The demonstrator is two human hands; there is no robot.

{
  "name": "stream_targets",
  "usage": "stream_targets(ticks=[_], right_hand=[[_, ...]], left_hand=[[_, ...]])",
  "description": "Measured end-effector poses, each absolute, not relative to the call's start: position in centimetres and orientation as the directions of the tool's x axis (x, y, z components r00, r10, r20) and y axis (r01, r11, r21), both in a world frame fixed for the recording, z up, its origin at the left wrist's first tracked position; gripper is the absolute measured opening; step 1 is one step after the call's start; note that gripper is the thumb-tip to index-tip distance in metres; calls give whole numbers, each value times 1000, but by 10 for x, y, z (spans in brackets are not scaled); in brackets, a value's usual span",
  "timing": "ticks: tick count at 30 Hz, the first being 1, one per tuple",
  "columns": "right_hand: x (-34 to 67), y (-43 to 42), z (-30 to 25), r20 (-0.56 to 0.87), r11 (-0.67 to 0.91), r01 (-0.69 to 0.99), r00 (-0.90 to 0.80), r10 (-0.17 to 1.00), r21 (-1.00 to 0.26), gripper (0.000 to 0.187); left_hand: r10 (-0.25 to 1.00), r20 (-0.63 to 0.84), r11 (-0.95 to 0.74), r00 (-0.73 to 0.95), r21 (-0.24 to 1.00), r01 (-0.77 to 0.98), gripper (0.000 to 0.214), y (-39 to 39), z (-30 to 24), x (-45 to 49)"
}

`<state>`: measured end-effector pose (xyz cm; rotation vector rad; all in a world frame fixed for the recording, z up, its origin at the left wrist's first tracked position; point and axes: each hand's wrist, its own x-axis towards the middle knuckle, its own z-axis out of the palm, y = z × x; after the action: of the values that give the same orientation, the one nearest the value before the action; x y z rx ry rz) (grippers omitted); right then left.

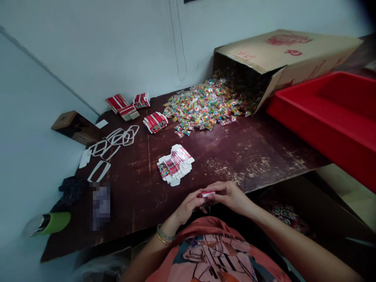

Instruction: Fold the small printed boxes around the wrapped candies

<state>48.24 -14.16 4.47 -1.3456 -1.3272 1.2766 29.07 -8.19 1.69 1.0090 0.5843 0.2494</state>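
Both hands meet at the near edge of the dark wooden table [249, 156]. My left hand [188, 205] and my right hand [230, 196] pinch a small red and white carton [208, 194] between their fingers. Just beyond them lies a fanned stack of flat unfolded cartons [175, 164]. A heap of small colourful candy packets [205, 105] spills from a tipped cardboard box [282, 58] at the back.
A red plastic tray [331, 117] stands at the right. Bundles of red and white flat cartons [155, 122] and white paper bands [117, 139] lie at the back left. A green bottle [48, 224] and dark cloth [70, 192] sit on the left edge.
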Motion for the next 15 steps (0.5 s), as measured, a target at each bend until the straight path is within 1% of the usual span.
stream_targets(ticks=[2, 3, 5, 7, 9, 11, 12, 14, 15], right_hand=[[484, -140, 39, -117, -108, 121, -76, 990, -987, 25], [483, -139, 35, -80, -68, 156, -74, 994, -986, 24], [480, -140, 26, 63, 87, 296, -89, 994, -951, 23], [474, -142, 20, 197, 234, 425, -131, 972, -874, 27], [471, -144, 19, 234, 280, 484, -153, 960, -829, 29], [484, -150, 26, 190, 242, 499, -153, 970, -832, 26], [499, -156, 32, 156, 198, 511, -124, 980, -836, 25], [547, -175, 44, 87, 68, 559, 7, 996, -826, 28], [579, -188, 48, 58, -23, 603, 114, 992, -797, 30]], left_hand=[[475, -348, 493, 808, 866, 83, 40, -82, 15, 287], [484, -359, 495, 798, 864, 89, 41, -82, 14, 286], [490, -399, 539, 775, 838, 90, 45, -83, 11, 284], [491, -438, 606, 753, 793, 65, 50, -88, 8, 286], [485, -466, 666, 740, 746, 33, 56, -96, 6, 292], [442, -476, 694, 761, 718, 46, 62, -103, 7, 300], [412, -468, 687, 782, 724, 72, 63, -105, 8, 304], [365, -436, 631, 822, 766, 126, 61, -101, 11, 307], [360, -419, 590, 834, 795, 145, 58, -96, 13, 305]])
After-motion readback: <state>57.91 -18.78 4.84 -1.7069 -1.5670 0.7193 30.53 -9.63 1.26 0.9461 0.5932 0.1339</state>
